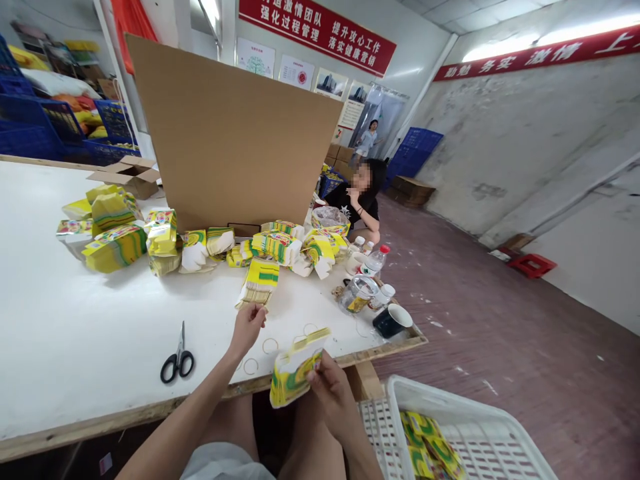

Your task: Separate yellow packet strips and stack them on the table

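My right hand (pixel 334 392) grips a bundle of flat yellow, green and white cartons (pixel 295 373) over the table's front edge, thumb on its face. My left hand (pixel 249 325) is closed, fingertips pinched together at the near end of a stack of flat cartons (pixel 261 279) on the table. Whatever is between those fingertips, if anything, is hidden. Loose rubber bands (pixel 270 345) lie between my hands. Black-handled scissors (pixel 179 360) rest to the left of my left forearm.
More carton bundles (pixel 116 247) line the table (pixel 60 353) before a large cardboard sheet (pixel 235 140). A dark mug (pixel 393 321), a clear jar (pixel 359 295) and bottles (pixel 376 260) stand at the right edge. A white crate (pixel 480 413) holds cartons below. A person (pixel 357 207) sits beyond.
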